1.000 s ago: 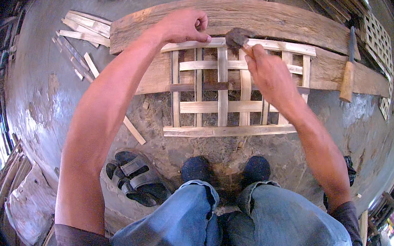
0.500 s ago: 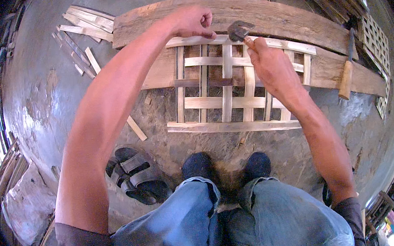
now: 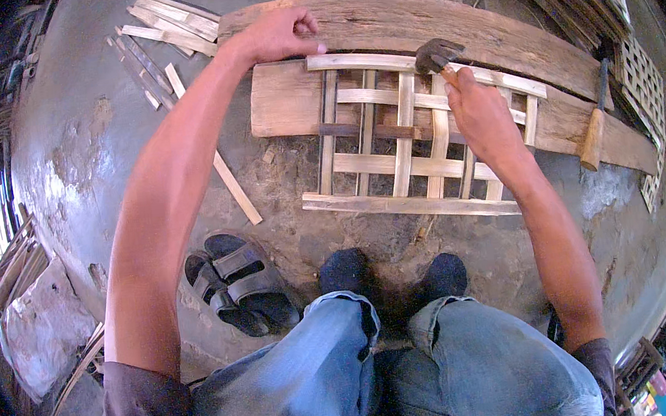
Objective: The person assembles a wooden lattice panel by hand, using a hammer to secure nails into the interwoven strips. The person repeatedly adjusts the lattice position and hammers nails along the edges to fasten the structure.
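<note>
A lattice panel of pale wooden strips rests partly on two thick wooden planks, its near side reaching out over the floor. My right hand grips a hammer by its wooden handle, with the dark metal head over the panel's far strip. At the left end of that strip is my left hand, fingers curled and one fingertip close to the strip's corner. Whether anything small is between those fingers is hidden. A darker stick runs crosswise through the panel.
The far plank and near plank lie side by side. A wooden-handled knife lies across them at the right. Loose strips are at far left, sandals near my feet, woven panels at right.
My left hand has shifted left along the far strip to its end. The hammer remains in my right hand over the far strip. The whole view has shifted slightly.
</note>
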Demonstrator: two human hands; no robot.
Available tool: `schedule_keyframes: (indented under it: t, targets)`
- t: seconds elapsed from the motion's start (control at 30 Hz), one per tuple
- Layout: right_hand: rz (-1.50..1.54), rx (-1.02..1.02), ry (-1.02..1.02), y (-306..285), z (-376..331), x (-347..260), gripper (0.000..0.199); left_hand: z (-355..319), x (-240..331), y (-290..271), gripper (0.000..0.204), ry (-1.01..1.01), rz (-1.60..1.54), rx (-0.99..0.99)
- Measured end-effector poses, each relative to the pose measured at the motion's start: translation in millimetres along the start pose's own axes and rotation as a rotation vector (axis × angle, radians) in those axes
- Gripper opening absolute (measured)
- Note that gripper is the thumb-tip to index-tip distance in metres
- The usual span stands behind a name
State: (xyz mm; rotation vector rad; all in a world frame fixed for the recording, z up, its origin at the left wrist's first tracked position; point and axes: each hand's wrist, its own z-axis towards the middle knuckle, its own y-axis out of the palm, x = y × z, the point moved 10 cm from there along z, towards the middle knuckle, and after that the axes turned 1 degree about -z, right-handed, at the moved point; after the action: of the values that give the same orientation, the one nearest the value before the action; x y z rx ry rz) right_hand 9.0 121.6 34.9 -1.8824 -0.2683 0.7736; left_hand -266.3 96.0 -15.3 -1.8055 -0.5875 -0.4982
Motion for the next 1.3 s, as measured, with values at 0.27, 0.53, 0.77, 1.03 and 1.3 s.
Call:
schedule_keyframes:
  t: [0.27, 0.53, 0.77, 1.03, 1.3]
  targets:
    - [0.262, 0.241, -0.354, -19, 2, -56, 0.024, -10, -15, 13, 0.047, -0.026, -0.032, 0.054]
    - [0.123, -0.027, -0.162, 26, 31, -80, 0.022, -13, -10, 14, 0.041, 0.018, -0.019, 0.067]
    - [0.084, -0.011, -0.219, 24, 35, -75, 0.024, -1, -3, 12, 0.035, 0.049, -0.032, 0.088]
    - [0.310, 0.332, -0.098, -35, -52, 19, 0.027, -22, -10, 10, 0.034, -0.096, -0.100, 0.040]
    - [0.066, 0.428, 0.100, -83, -73, 146, 0.026, -11, -13, 6, 0.037, -0.146, 0.031, -0.061]
